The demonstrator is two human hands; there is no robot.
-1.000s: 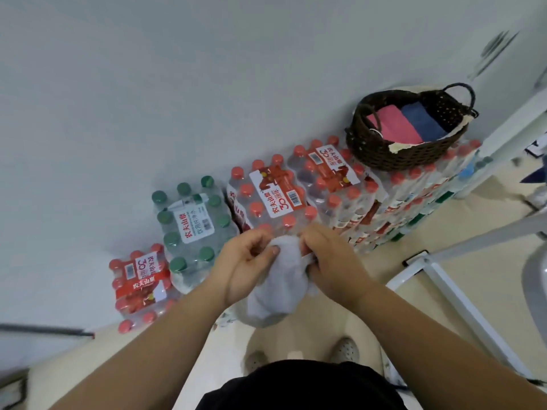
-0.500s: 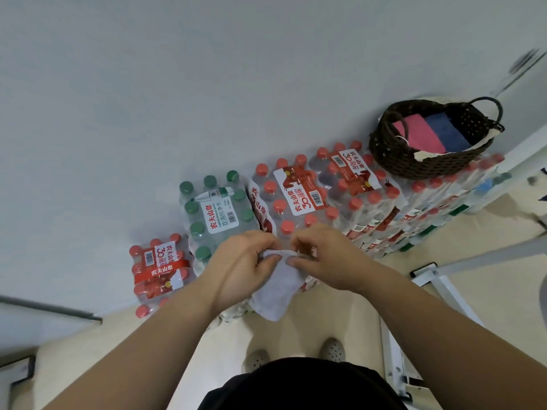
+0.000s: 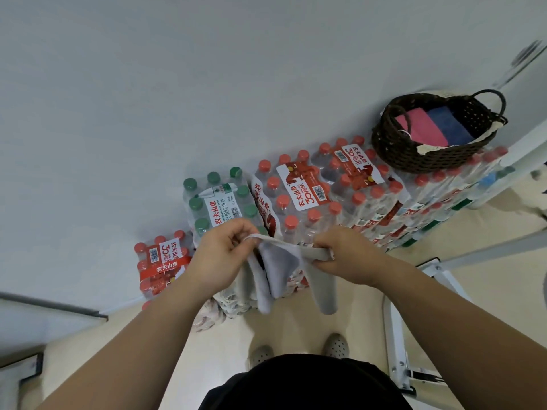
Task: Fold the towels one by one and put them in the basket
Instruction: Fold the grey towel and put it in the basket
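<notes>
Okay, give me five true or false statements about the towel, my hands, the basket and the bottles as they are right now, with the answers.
1. The left hand and right hand both grip the grey towel. True.
2. The basket sits on stacked packs of water bottles. True.
3. The basket is empty. False: a pink towel and a blue towel lie in it.
4. The grey towel lies flat on the floor. False: it hangs in the air from both hands.
5. All the bottle caps are red. False: the green-capped pack stands among them.
</notes>
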